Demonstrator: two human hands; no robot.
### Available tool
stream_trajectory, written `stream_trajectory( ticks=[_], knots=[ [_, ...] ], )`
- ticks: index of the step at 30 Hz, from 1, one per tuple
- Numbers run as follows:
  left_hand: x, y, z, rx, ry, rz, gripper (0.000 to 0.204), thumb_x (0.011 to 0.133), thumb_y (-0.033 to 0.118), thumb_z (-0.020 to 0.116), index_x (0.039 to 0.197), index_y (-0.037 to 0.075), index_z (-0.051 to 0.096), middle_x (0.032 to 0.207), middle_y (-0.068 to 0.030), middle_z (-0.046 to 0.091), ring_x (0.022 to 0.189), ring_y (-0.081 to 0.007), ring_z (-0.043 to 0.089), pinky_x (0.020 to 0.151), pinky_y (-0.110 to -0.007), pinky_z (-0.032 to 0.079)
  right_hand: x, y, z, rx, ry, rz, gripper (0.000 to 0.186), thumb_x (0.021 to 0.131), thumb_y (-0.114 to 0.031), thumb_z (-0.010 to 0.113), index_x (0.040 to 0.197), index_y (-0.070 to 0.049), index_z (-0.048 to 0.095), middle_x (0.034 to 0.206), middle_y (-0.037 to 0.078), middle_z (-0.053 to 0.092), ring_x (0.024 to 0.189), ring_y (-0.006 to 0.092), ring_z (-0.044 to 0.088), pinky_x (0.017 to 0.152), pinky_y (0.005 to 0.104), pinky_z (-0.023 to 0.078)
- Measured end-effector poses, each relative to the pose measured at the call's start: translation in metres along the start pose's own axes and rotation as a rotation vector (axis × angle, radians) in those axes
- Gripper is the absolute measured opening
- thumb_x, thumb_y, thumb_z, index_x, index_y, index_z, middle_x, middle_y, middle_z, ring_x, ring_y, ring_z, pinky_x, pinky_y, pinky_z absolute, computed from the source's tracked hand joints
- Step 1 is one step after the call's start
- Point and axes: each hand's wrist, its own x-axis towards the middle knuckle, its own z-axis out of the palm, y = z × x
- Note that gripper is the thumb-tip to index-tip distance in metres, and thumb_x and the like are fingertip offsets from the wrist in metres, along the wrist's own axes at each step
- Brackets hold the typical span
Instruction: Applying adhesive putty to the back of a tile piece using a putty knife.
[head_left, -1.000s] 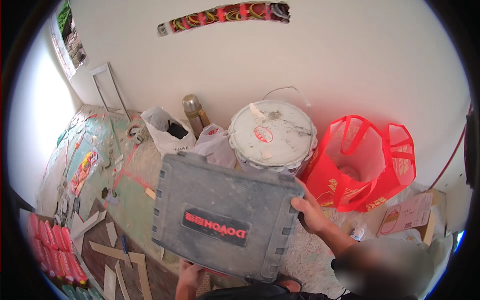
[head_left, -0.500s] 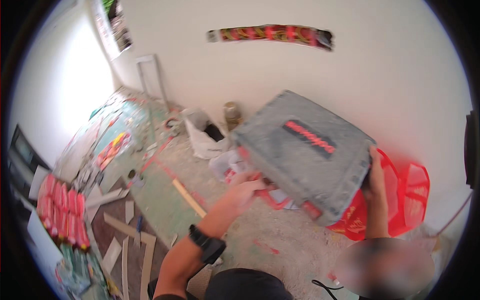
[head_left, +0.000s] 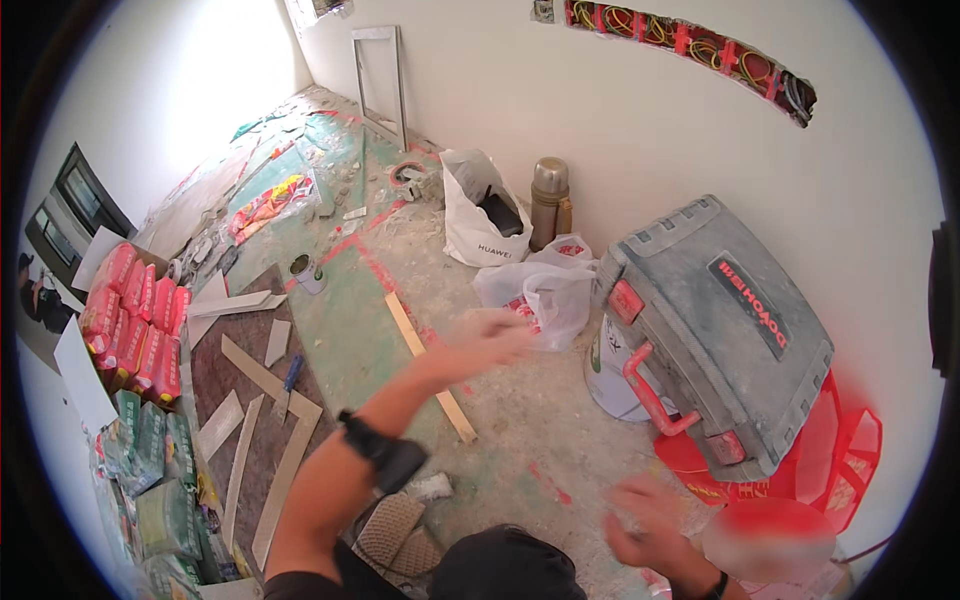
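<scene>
A grey tool case (head_left: 700, 330) with red latches and a red handle (head_left: 655, 395) rests tilted on a white bucket (head_left: 612, 375) and red plastic items (head_left: 845, 440). My left hand (head_left: 480, 345), smeared by motion, is stretched out in front of a white plastic bag (head_left: 545, 300), left of the case and apart from it. Its fingers look extended with nothing in them. My right hand (head_left: 650, 525) is below the case, also blurred, fingers apart and holding nothing I can see.
A white paper bag (head_left: 478, 225) and a metal thermos (head_left: 550, 200) stand by the wall. A wooden strip (head_left: 430, 370) lies on the dusty floor. Cut board pieces and a blue-handled tool (head_left: 291, 375) lie on a brown sheet (head_left: 240, 365). Red packs (head_left: 135, 310) are stacked at left.
Both hands have let go of the tool case, which now sits lower and to the right in the picture. My right hand has come down from its side. The view has shifted left.
</scene>
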Motion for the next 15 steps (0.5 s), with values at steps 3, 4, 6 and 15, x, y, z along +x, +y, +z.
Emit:
stream_trajectory(
  ticks=[3, 4, 6, 15],
  knots=[
    [-0.09, -0.054, -0.068, 0.071, 0.328, -0.172, 0.031, 0.098, 0.027, 0.061, 0.105, -0.002, 0.071, 0.097, -0.0053, 0.072, 0.088, -0.0123, 0.065, 0.078, -0.028, 0.053, 0.033, 0.078, 0.093, 0.063, -0.098, 0.118, 0.007, 0.081, -0.007, 0.065, 0.085, -0.001, 0.062, 0.088, 0.018, 0.061, 0.082, 0.038, 0.06, 0.071, 0.0463, 0.05],
    [-0.13, -0.076, -0.09, 0.08, 0.351, -0.243, 0.031, 0.098, 0.026, 0.061, 0.102, -0.002, 0.071, 0.095, -0.0055, 0.071, 0.085, -0.0121, 0.065, 0.076, -0.028, 0.053, 0.052, 0.106, 0.126, 0.014, -0.047, 0.139, 0.007, 0.083, -0.007, 0.062, 0.084, 0.0, 0.061, 0.087, 0.02, 0.059, 0.084, 0.0399, 0.059, 0.073, 0.0482, 0.048],
    [-0.194, -0.079, -0.096, 0.057, 0.497, -0.342, 0.033, 0.098, 0.027, 0.06, 0.101, -0.005, 0.07, 0.092, -0.0071, 0.071, 0.083, -0.015, 0.067, 0.074, -0.031, 0.054, 0.1, 0.167, 0.169, -0.056, 0.08, 0.174, 0.009, 0.084, -0.006, 0.056, 0.086, 0.002, 0.061, 0.091, 0.023, 0.06, 0.089, 0.043, 0.058, 0.078, 0.052, 0.047],
    [-0.48, -0.085, -0.104, 0.007, 0.706, -0.838, 0.041, 0.101, 0.028, 0.062, 0.135, 0.006, 0.06, 0.121, -0.0155, 0.068, 0.109, -0.0306, 0.067, 0.096, -0.042, 0.054, 0.281, 0.369, 0.257, -0.539, -0.229, 0.468, 0.016, 0.083, -0.008, 0.061, 0.093, 0.002, 0.068, 0.104, 0.026, 0.068, 0.102, 0.0414, 0.066, 0.089, 0.0502, 0.052]
  ],
)
